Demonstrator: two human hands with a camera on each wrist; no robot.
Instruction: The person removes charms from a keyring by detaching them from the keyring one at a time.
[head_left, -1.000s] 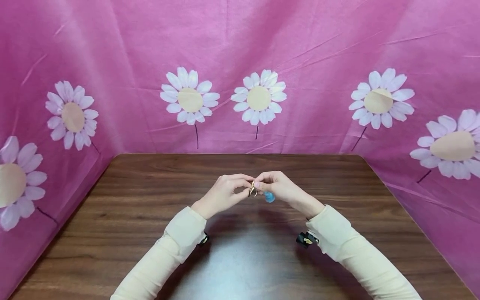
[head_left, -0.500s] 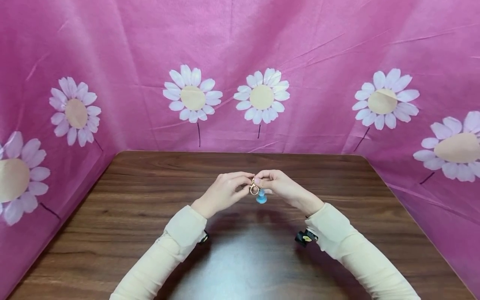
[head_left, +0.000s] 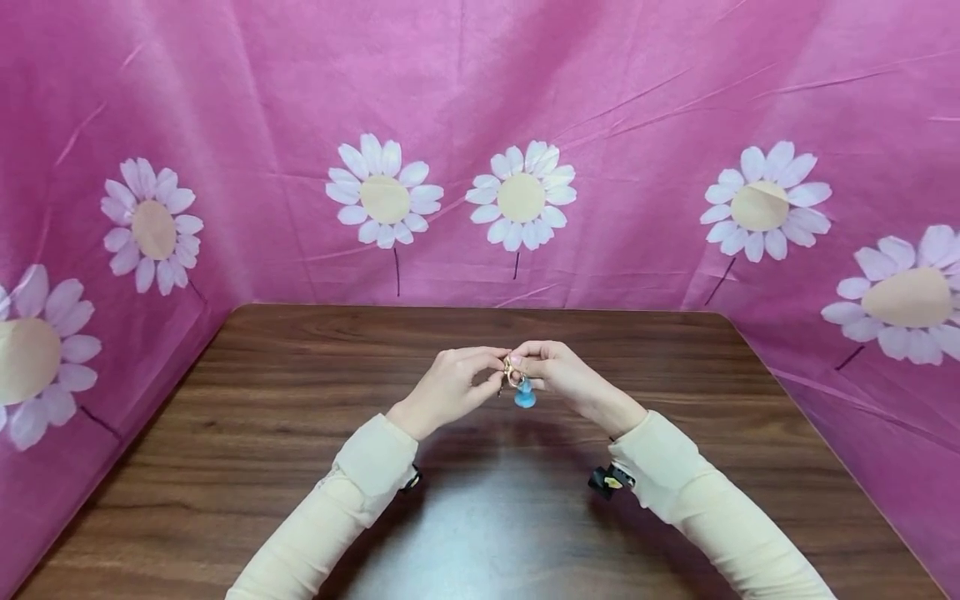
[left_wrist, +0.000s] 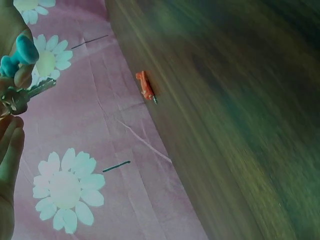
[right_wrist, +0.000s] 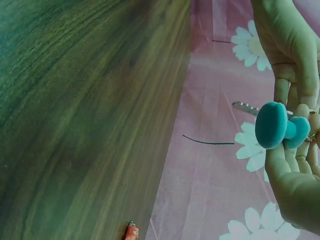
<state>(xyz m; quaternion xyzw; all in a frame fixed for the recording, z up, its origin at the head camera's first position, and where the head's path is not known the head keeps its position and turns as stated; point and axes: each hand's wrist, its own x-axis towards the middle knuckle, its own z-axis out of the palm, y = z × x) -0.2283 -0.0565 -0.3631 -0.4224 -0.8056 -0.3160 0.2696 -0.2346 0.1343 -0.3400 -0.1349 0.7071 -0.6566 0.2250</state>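
Observation:
In the head view my left hand (head_left: 450, 385) and right hand (head_left: 577, 382) meet over the middle of the table, fingertips close together. Between them is a keychain with a gold-coloured ring (head_left: 514, 377). My right thumb and fingers pinch its gold top part. A blue knob-shaped charm (head_left: 525, 395) hangs below the right fingers; the right wrist view shows this charm (right_wrist: 271, 125) has a wide disc end and a narrower one. A metal key (left_wrist: 40, 89) sticks out downward between the hands, its head at my left fingertips, which pinch it. Fingers partly hide the ring.
A dark wood table (head_left: 300, 400) lies under the hands, with a pink curtain (head_left: 615, 75) printed with daisies around it. Near the far table edge lies a small orange object (left_wrist: 144, 86) with a metal tip, hidden in the head view. Black wrist cameras (head_left: 611, 481) sit below the cuffs.
The blue charm has swung left from beneath the right palm to hang beside the ring. The ring has turned between the fingers, and both hands have stayed nearly in place.

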